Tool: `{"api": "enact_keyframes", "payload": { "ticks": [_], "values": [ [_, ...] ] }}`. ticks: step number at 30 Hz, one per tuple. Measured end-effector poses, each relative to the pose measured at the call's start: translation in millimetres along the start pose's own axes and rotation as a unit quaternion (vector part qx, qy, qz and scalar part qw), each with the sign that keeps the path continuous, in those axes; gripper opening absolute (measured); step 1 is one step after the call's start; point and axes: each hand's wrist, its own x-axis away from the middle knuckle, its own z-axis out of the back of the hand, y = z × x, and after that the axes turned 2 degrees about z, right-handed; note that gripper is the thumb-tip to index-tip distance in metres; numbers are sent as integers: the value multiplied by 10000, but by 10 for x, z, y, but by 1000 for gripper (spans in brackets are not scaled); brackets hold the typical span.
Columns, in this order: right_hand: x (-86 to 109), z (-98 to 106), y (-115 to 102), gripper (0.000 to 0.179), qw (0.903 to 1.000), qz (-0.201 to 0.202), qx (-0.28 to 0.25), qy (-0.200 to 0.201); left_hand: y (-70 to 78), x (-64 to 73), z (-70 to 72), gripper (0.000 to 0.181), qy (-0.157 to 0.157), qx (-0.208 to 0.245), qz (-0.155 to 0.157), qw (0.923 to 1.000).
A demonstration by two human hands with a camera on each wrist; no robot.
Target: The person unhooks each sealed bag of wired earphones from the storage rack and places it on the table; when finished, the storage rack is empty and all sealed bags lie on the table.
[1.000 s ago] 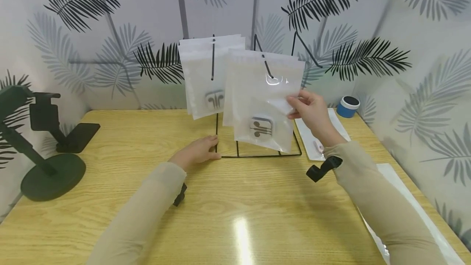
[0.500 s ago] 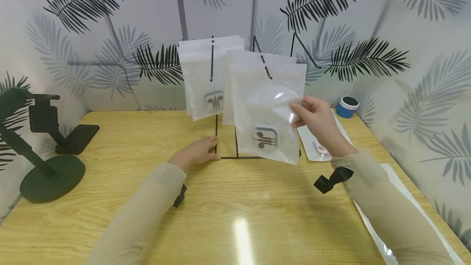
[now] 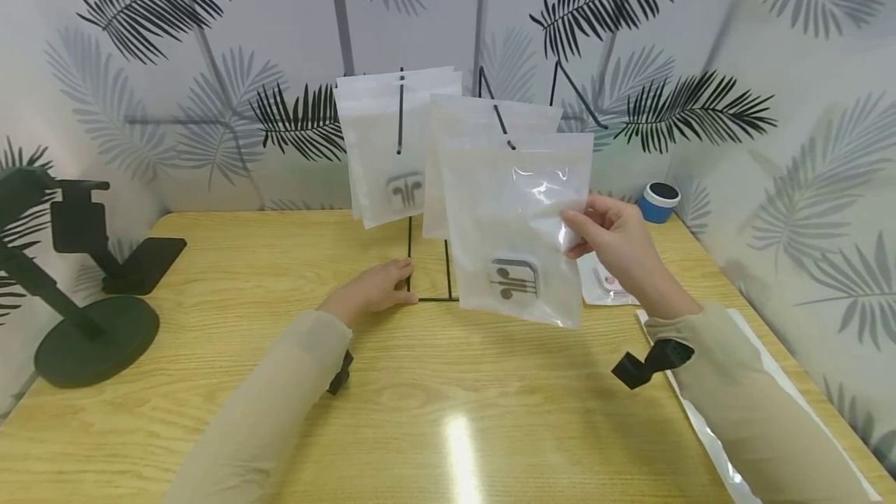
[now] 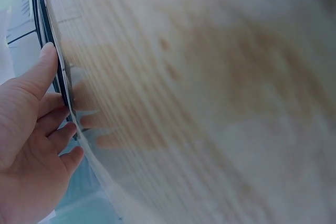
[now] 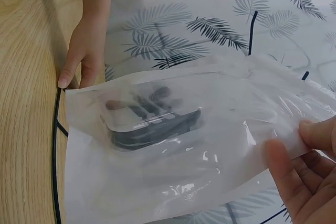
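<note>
My right hand (image 3: pixel 616 243) pinches the right edge of a clear zip bag (image 3: pixel 507 212) between thumb and fingers. Inside the bag lies a pair of earphones (image 3: pixel 514 278) in a small case. Its top edge is near the tip of a black hook (image 3: pixel 502 127); whether the hook still passes through it, I cannot tell. Another white bag (image 3: pixel 462 103) hangs behind on that hook. At the base corner of the black wire display rack (image 3: pixel 437 299), my left hand (image 3: pixel 371 286) holds the frame, thumb and fingers against the wire (image 4: pixel 59 77).
More bagged earphones (image 3: pixel 381 146) hang on the left hook. A bare hook (image 3: pixel 581 96) is at the right. A phone stand (image 3: pixel 87 317) is on the table's left. A blue jar (image 3: pixel 658 202), a bag with a pink item (image 3: pixel 607 286) and a white packet (image 3: pixel 707 426) lie at right.
My right hand has drawn the front bag forward, down and right along the hook, away from the bag behind it. My left hand stays at the rack's base.
</note>
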Motion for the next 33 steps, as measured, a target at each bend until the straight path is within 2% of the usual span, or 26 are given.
{"api": "enact_keyframes", "payload": {
  "ticks": [8,14,23,28,33],
  "values": [
    [115,50,-81,23,9996,270,48,-60,18,25,15,68,22,80,2,10000],
    [229,105,-109,21,9995,265,113,-122,24,35,23,69,15,70,0,10000],
    [448,246,-13,16,9993,176,-36,-326,34,37,19,69,-16,114,38,9999],
    [582,353,62,9,9980,93,-400,-490,20,33,15,69,-12,89,52,9999],
    [713,449,197,12,9975,-32,-329,-630,-7,9,5,70,-9,78,49,10000]
  ]
}}
